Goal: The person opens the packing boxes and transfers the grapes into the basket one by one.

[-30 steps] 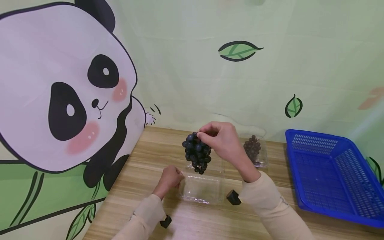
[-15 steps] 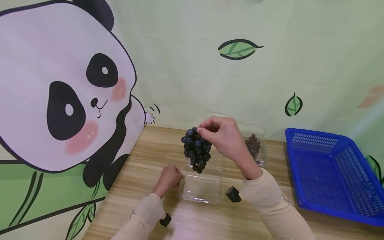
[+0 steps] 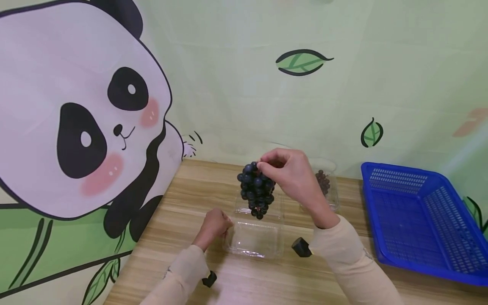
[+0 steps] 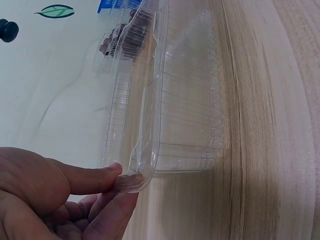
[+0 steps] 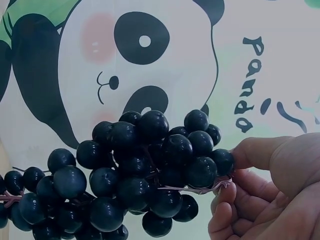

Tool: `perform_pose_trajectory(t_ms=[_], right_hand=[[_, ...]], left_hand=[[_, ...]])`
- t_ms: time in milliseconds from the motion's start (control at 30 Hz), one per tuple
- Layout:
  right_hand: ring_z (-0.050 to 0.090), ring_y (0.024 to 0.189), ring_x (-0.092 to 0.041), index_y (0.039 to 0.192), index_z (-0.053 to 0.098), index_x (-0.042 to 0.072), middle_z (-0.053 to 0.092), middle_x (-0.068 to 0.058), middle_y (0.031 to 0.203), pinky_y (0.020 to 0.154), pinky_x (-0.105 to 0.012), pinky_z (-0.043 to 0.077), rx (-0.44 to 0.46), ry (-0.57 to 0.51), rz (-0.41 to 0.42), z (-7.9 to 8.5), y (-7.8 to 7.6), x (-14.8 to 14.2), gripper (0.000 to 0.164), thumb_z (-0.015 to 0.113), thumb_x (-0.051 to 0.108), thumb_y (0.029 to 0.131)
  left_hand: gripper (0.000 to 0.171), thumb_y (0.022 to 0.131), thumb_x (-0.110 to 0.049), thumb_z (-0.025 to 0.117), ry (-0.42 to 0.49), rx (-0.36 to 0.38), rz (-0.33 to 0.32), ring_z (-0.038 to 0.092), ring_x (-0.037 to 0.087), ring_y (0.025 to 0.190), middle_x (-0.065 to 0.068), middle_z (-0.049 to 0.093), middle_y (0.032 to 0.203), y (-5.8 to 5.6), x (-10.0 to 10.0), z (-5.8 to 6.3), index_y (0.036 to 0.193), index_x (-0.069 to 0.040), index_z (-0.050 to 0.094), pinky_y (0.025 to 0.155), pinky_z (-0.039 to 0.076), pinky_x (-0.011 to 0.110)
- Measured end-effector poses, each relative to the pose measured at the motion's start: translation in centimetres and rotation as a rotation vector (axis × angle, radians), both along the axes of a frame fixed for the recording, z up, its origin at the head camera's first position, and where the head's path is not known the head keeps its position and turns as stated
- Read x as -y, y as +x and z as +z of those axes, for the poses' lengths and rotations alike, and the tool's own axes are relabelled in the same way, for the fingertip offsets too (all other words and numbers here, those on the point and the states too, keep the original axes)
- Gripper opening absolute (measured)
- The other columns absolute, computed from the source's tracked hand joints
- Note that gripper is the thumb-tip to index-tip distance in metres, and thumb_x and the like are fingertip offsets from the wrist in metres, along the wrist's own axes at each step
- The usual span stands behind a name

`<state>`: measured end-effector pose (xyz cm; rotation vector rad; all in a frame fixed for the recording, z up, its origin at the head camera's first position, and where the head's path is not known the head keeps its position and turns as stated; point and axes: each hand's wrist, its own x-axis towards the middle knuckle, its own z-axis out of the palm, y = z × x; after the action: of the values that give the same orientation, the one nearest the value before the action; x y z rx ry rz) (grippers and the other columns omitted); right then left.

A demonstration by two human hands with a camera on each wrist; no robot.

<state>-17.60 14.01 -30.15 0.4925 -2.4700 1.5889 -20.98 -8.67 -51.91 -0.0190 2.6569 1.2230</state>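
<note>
A bunch of dark grapes (image 3: 256, 186) hangs from my right hand (image 3: 295, 176), which pinches it at the top, above an opened clear plastic clamshell box (image 3: 254, 239). In the right wrist view the thumb and fingers of the right hand (image 5: 275, 185) hold the stem end of the grapes (image 5: 135, 175). My left hand (image 3: 214, 226) is at the box's left side. Seen from the left wrist, the left hand (image 4: 65, 192) pinches the corner of the clear box (image 4: 185, 100) between thumb and finger. Nothing lies inside this box.
Behind my right forearm, a second clear box (image 3: 333, 197) holds a reddish grape bunch (image 3: 323, 181). A blue plastic basket (image 3: 413, 224) stands on the right of the wooden table (image 3: 251, 284). A panda-printed cloth (image 3: 236, 84) hangs behind. Black wrist devices (image 3: 302, 247) sit at the cuffs.
My right hand and the dark grapes rise slightly, then shift a little to the right. The left hand stays at the box edge.
</note>
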Motion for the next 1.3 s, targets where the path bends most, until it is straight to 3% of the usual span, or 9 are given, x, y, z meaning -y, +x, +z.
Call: perform_pose_trajectory(t_ms=[333,533,767,1000,1300], right_hand=[[0.069,0.084,-0.019,0.101,0.078,0.006,0.076,-0.005,0.096,0.073,-0.034,0.055,0.004,0.025,-0.036,-0.4,0.2,-1.3,0.011,0.073,0.013,0.095],[0.067,0.084,-0.02,0.1,0.078,0.003,0.076,-0.007,0.095,0.071,-0.026,0.053,-0.016,0.017,-0.057,-0.6,0.2,-2.2,0.011,0.073,0.011,0.095],[0.066,0.08,-0.021,0.098,0.077,0.0,0.075,-0.01,0.092,0.069,-0.023,0.053,-0.037,-0.001,-0.086,-0.8,0.1,-3.2,0.009,0.074,0.007,0.093],[0.065,0.082,-0.02,0.102,0.076,-0.001,0.075,-0.011,0.095,0.07,-0.022,0.052,-0.013,0.036,-0.132,-0.8,0.2,-4.5,0.014,0.073,0.011,0.095],[0.065,0.087,-0.016,0.105,0.075,-0.003,0.074,-0.013,0.1,0.074,-0.02,0.053,0.017,0.01,-0.146,-0.4,0.8,-5.9,0.017,0.073,0.012,0.097]], left_hand=[[0.041,0.086,0.002,0.073,-0.013,0.0,0.006,0.052,0.011,0.042,-0.002,0.054,0.046,0.1,0.0,-0.5,0.054,-0.011,0.052,0.046,0.043,0.022],[0.035,0.086,0.002,0.072,0.003,-0.016,-0.01,0.053,0.01,0.04,-0.001,0.055,0.045,0.3,0.1,-0.3,0.056,-0.007,0.057,0.047,0.045,0.023],[0.041,0.087,0.002,0.072,0.006,-0.017,-0.021,0.051,0.01,0.04,-0.003,0.053,0.045,0.2,0.2,-0.4,0.053,-0.011,0.052,0.046,0.04,0.022],[0.032,0.087,0.0,0.074,-0.019,-0.033,-0.028,0.051,0.009,0.04,-0.004,0.052,0.045,0.0,0.1,-0.3,0.058,-0.004,0.06,0.048,0.044,0.023],[0.044,0.089,-0.001,0.075,-0.021,-0.01,-0.024,0.051,0.011,0.042,-0.003,0.052,0.047,-0.3,0.0,-0.2,0.053,-0.012,0.05,0.047,0.043,0.023]])
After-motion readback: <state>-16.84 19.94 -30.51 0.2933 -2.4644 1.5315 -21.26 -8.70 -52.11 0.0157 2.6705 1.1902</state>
